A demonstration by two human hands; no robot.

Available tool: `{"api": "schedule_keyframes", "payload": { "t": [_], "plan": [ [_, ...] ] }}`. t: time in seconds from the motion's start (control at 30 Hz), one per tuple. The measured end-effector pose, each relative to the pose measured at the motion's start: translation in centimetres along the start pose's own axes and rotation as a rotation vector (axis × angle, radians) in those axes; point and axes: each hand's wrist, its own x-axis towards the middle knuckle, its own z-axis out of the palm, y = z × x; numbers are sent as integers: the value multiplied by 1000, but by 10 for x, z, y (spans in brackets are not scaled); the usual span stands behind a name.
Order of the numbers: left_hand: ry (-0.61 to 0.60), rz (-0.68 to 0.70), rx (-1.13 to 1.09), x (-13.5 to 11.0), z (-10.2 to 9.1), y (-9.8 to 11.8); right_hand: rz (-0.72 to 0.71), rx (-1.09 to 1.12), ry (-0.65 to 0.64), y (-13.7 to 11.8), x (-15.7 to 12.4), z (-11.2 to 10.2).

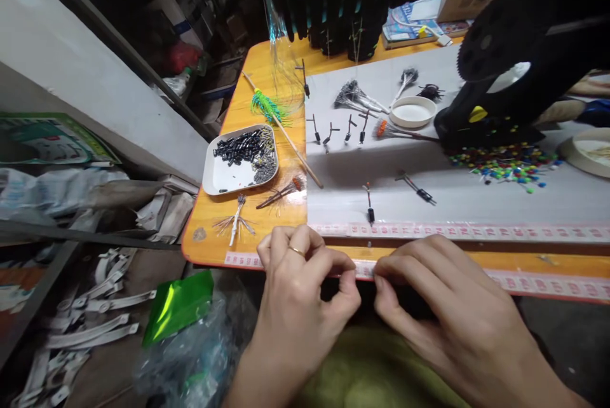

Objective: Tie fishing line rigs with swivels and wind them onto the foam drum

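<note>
Pink-and-white flat measuring strip is laid along the near edge of the orange wooden worktop, judged thin, pliable, best pinched edgewise. Left hand and right hand are narrowed; anything held cannot be told.

1. Table, left of centre: looks like varnished wood, smooth and glossy.
2. Board, right of centre: smooth, with a soft sheen.
3. Stick, upper centre: bare wood, matt.
4. Tray, left of centre: smooth plastic, holding glossy black beads.
5. Measuring strip, lower right: looks like smooth plastic.
6. Ring, centre: shiny metal.
7. Green sheet, lower left: glossy, foil-like.
8. Bag, lower left: clear, crinkled plastic.
9. Cloth, bottom centre: matt.
</note>
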Motion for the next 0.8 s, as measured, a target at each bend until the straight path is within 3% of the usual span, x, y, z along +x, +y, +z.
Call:
{"api": "schedule_keyframes", "payload": {
  "t": [0.43,0.8],
  "plan": [
    [12,-63,-69,-7,-6,-15,-26,16,-1,-6,7,11],
    [31,-55,-39,-8,-7,-14,-28,-18,19,-9,5,11]
  ]
}}
